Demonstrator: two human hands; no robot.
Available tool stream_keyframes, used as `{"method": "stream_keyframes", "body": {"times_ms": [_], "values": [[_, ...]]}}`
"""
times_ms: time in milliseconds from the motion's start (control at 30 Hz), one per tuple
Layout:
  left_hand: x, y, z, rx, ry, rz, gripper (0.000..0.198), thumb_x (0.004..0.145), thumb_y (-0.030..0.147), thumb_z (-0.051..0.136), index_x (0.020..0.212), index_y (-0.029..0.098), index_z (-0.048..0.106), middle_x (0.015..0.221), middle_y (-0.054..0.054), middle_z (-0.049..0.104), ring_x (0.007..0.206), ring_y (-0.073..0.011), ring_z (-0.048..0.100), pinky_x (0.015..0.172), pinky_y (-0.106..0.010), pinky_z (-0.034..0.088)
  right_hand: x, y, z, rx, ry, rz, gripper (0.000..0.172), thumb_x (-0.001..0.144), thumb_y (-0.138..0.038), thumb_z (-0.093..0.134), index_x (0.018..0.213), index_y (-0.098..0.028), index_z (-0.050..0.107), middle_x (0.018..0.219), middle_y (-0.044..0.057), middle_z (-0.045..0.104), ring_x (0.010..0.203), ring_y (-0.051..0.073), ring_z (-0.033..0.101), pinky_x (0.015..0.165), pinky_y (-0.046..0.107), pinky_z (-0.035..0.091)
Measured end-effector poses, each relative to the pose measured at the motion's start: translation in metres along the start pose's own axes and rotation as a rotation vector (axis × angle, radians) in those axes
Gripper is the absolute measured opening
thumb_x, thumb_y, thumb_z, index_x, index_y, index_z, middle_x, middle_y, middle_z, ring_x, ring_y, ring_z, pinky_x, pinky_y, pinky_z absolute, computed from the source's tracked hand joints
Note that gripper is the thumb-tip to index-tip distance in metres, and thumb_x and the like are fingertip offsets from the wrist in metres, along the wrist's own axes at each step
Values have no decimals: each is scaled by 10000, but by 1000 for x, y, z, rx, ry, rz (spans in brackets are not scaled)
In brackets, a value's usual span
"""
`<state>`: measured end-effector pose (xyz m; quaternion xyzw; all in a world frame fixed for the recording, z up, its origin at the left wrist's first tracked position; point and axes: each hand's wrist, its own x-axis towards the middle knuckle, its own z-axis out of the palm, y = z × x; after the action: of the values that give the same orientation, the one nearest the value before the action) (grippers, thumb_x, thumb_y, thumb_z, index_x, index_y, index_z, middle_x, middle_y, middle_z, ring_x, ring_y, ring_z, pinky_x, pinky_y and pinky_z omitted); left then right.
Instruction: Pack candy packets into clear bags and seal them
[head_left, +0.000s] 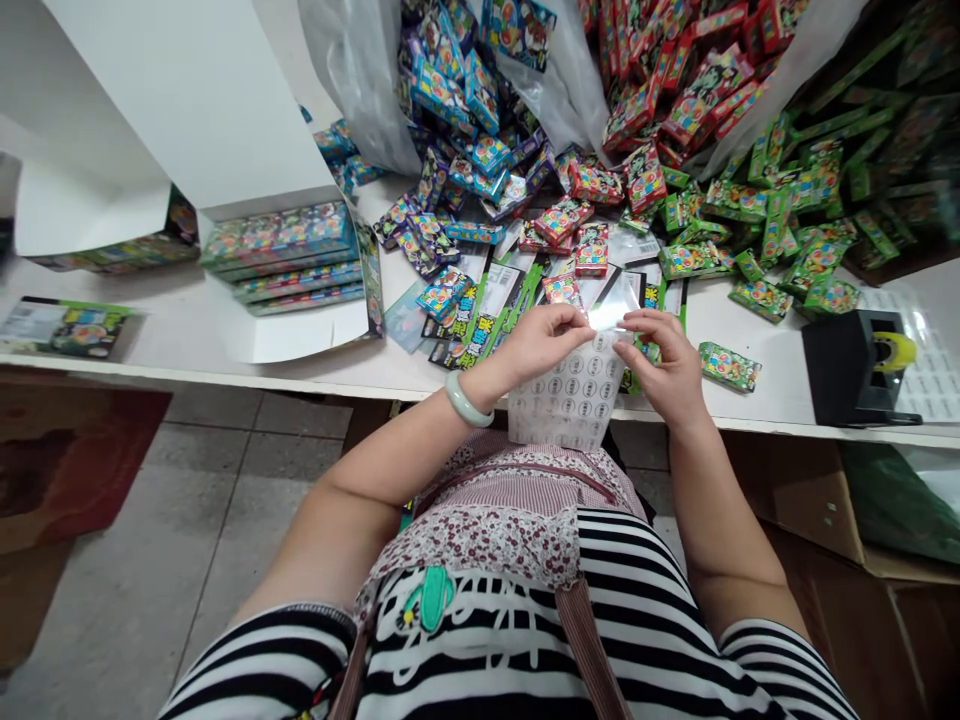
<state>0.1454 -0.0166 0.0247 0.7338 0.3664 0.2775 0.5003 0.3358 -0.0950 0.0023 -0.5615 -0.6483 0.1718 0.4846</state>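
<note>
A translucent sheet with rows of round printed stickers [566, 395] hangs over the table's front edge, close to my body. The fingers of my left hand [551, 338] pinch its upper left part. At its upper right, my right hand [666, 362] has thumb and forefinger closed at the sheet's edge. A clear, shiny piece [613, 308] shows between and above my fingertips. Just beyond the hands lie flat green-and-black printed cards [487, 315] and a small red box [562, 291]. One green box [729, 367] lies right of my right hand.
Piles of blue boxes [442, 90], red boxes [694, 85] and green boxes [795, 220] spread across the back. An open white display carton [300, 335] holds stacked boxes at left. A black tape dispenser [844, 370] stands at the right edge, near another sticker sheet [930, 375].
</note>
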Motion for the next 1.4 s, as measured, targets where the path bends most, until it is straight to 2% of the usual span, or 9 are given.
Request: {"method": "stream_keyframes", "body": {"times_ms": [100, 200, 300, 433, 600, 800, 1000, 1133, 1400], "values": [[0, 0, 1, 18, 0, 24, 162, 830, 256, 614, 696, 167, 596, 674, 19, 569, 667, -111, 498, 652, -264, 413, 6, -1, 0, -54, -56, -64, 224, 887, -351, 684, 1106, -305, 696, 1101, 53, 716, 1049, 253, 657, 906, 449, 545], [0, -2, 3, 40, -3, 41, 166, 839, 250, 611, 697, 165, 603, 672, 19, 573, 661, -109, 503, 646, -262, 413, 9, -1, 0, -64, -95, -85, 160, 891, -355, 684, 1034, -287, 706, 1032, 45, 732, 1000, 249, 667, 893, 443, 530], [0, -5, 3, 72, -34, 77, 168, 857, 257, 618, 715, 168, 625, 702, 7, 616, 697, -119, 555, 679, -267, 449, 10, -1, -1, -41, -144, -30, 90, 879, -355, 691, 882, -265, 693, 892, 24, 730, 865, 222, 669, 808, 401, 526], [-3, -7, -6, 43, -21, 117, 93, 843, 252, 657, 876, 171, 687, 917, -42, 722, 877, -149, 643, 831, -302, 505, 10, -1, -1, 20, -139, 97, 102, 846, -325, 691, 794, -245, 655, 805, 6, 705, 763, 193, 647, 737, 357, 518], [-9, -8, -19, 43, 23, 49, 70, 825, 225, 665, 821, 163, 697, 865, -32, 731, 828, -137, 645, 814, -294, 517, 11, 1, 2, 57, -127, 110, 20, 826, -259, 683, 841, -248, 676, 818, -5, 696, 778, 184, 642, 757, 352, 517], [-7, -14, -13, -36, 37, -65, 104, 811, 248, 667, 779, 152, 693, 755, -10, 699, 701, -112, 598, 694, -270, 489, 9, 2, 4, -19, -56, 4, 32, 854, -238, 662, 845, -265, 677, 871, 8, 706, 854, 210, 661, 808, 390, 522], [-6, -13, -11, 10, 54, -24, 94, 806, 219, 665, 740, 153, 673, 745, -2, 681, 706, -108, 586, 700, -263, 471, 12, -1, 3, -187, -77, -110, 151, 896, -337, 680, 1038, -294, 707, 1093, 51, 713, 1051, 263, 647, 930, 460, 479], [-7, -9, -11, 34, 24, 21, 85, 813, 200, 660, 738, 161, 667, 772, -6, 693, 750, -115, 604, 743, -266, 485, 15, -6, 9, -319, -117, -138, 98, 928, -350, 638, 934, -293, 717, 1022, 37, 720, 1011, 258, 641, 912, 449, 438], [-7, -13, -10, 7, -3, 49, 60, 831, 185, 654, 786, 161, 685, 822, -19, 711, 793, -120, 632, 778, -273, 502, 14, -4, 11, -248, -170, -133, 59, 911, -322, 630, 901, -270, 654, 968, 21, 721, 968, 244, 643, 871, 413, 411]]}}
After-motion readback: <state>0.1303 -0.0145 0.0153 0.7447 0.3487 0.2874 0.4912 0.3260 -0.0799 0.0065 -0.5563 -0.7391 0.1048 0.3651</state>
